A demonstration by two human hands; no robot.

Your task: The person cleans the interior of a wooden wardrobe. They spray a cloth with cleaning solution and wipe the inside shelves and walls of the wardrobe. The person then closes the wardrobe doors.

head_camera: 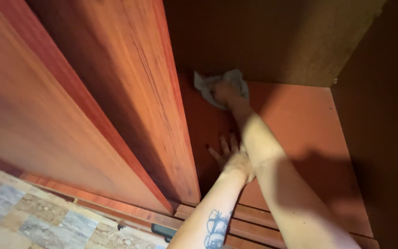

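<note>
floor: patterned tile floor (28,216), grey and tan patches, at 8 o'clock of the frame, outside the cabinet.
doors: two reddish wood-grain sliding doors (116,92), leaning from 11 o'clock down to 6 o'clock, one in front of the other, both pushed left.
track: grooved wooden track (254,228) along the cabinet's front edge at 6 o'clock; the doors' lower corners sit in it.
dark object: small dark piece (162,230) at the track's front edge, just left of the tattooed forearm; can't tell what it is.
left hand: left hand (233,159) near frame centre, palm down, fingers spread flat on the cabinet floor, pointing to 11 o'clock. Grip open, holding nothing. Forearm carries a blue tattoo.
right hand: right hand (226,94) at 12 o'clock of the left hand, arm stretched deep inside. Grip closed on the cloth, pressing it down.
cloth: crumpled pale grey cloth (236,78), under and around the right hand, on the cabinet floor at its back-left corner, just beside the inner door's edge.
cabinet floor: reddish-brown cabinet floor (300,124), arm shadow falling toward 4 o'clock.
back wall: brown fibreboard back panel (300,41) at 1 o'clock.
side wall: dark side wall (388,129) at 3 o'clock, in shadow.
</note>
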